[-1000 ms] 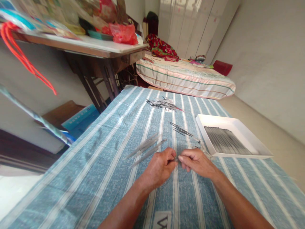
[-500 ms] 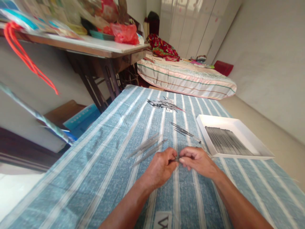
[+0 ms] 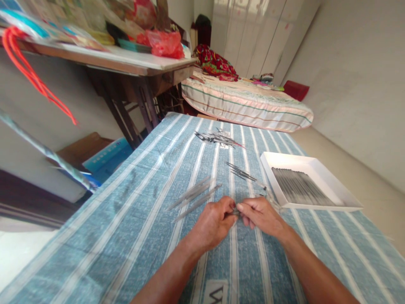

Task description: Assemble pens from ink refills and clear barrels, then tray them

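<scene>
In the head view, a blue striped worktop point(image 3: 126, 236) runs away from the person. Close to its far edge, right of the far left corner, lies a loose pile of thin black and red pieces point(image 3: 218, 138). Nearer, about the middle, some thin black sticks point(image 3: 242, 172) lie slanting. Along the right edge stands a shallow white box point(image 3: 319, 177), in which many dark sticks point(image 3: 297, 185) lie side by side. A clear piece point(image 3: 268, 196), too blurred to name, lies between this box and the right hand point(image 3: 261, 215); it is the closest thing on that side. To the left, just beyond the left hand point(image 3: 213, 217), several grey sticks point(image 3: 198, 202) lie roughly parallel.

Past the far edge is a bed point(image 3: 247, 103); past the left edge, a higher side worktop carries a red plastic bag point(image 3: 166, 43).

Both forearms enter from below, well apart, and come together toward the middle. The left hand is curled, its thumb and forefinger pinching a small dark piece point(image 3: 235, 212). The right hand meets it from the other side, thumb and fingertips pressed together on the same piece, which is mostly hidden.
</scene>
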`<move>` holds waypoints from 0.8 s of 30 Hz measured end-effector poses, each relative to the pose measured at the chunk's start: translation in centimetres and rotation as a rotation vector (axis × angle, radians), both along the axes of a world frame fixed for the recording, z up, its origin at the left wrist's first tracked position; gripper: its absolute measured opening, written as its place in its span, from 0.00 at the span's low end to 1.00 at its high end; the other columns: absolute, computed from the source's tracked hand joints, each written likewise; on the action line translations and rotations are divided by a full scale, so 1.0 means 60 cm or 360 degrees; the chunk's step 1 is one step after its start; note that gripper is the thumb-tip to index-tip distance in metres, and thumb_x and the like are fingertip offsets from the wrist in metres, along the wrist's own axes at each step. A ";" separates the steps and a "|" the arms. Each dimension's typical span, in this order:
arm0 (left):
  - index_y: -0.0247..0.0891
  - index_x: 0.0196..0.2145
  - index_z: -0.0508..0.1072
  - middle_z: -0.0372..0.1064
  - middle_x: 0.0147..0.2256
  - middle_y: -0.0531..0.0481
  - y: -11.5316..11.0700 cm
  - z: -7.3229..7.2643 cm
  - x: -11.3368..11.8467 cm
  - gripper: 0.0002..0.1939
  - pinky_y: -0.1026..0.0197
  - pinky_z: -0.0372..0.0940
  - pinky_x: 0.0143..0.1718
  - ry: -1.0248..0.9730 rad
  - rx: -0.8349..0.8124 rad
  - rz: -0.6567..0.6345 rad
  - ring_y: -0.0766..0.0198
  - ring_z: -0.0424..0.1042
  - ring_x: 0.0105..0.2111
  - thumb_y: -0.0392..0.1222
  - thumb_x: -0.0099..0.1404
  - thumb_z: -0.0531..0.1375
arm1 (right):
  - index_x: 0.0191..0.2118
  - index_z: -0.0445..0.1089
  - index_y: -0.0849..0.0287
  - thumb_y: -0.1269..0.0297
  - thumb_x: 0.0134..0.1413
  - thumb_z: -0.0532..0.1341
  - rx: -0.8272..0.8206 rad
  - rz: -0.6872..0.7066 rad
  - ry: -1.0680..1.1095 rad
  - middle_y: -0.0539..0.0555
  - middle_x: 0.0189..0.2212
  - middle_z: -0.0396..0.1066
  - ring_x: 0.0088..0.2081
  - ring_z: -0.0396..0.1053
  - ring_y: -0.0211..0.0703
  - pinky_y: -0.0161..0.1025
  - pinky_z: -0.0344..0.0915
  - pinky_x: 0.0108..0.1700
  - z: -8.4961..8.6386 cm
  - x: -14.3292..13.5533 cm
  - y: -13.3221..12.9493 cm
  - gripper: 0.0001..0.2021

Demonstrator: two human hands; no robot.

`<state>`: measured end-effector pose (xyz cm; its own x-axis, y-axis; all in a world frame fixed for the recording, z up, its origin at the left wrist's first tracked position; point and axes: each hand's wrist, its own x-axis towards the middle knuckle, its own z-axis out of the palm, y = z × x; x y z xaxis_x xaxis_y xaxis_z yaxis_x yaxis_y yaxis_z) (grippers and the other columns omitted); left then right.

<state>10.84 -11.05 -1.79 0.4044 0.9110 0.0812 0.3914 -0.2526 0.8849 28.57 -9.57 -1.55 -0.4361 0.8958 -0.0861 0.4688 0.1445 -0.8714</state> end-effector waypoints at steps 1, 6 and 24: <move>0.38 0.32 0.64 0.66 0.23 0.56 0.000 0.000 0.000 0.03 0.66 0.54 0.25 0.0002 0.0004 -0.0001 0.68 0.63 0.24 0.34 0.59 0.53 | 0.21 0.63 0.60 0.55 0.56 0.54 -0.0008 -0.0022 0.0019 0.47 0.15 0.64 0.16 0.61 0.31 0.28 0.57 0.19 -0.001 0.000 0.000 0.18; 0.38 0.31 0.64 0.65 0.23 0.57 -0.001 0.002 0.001 0.03 0.66 0.54 0.25 0.0009 0.0012 -0.0011 0.68 0.63 0.23 0.34 0.58 0.53 | 0.23 0.64 0.60 0.55 0.55 0.56 -0.0046 -0.0046 0.0060 0.47 0.16 0.65 0.16 0.62 0.31 0.28 0.57 0.19 -0.004 -0.002 -0.003 0.16; 0.39 0.32 0.65 0.64 0.22 0.57 0.000 -0.004 0.002 0.03 0.66 0.54 0.25 0.0121 -0.0004 -0.0042 0.67 0.63 0.23 0.35 0.58 0.53 | 0.23 0.61 0.60 0.59 0.55 0.55 -0.0097 -0.0145 0.0145 0.46 0.16 0.64 0.15 0.61 0.30 0.28 0.55 0.18 -0.013 -0.006 -0.017 0.14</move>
<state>10.98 -11.03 -2.04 0.4334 0.9000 0.0468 0.4509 -0.2615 0.8534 28.18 -10.59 -2.32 -0.3615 0.9264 -0.1056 0.3964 0.0502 -0.9167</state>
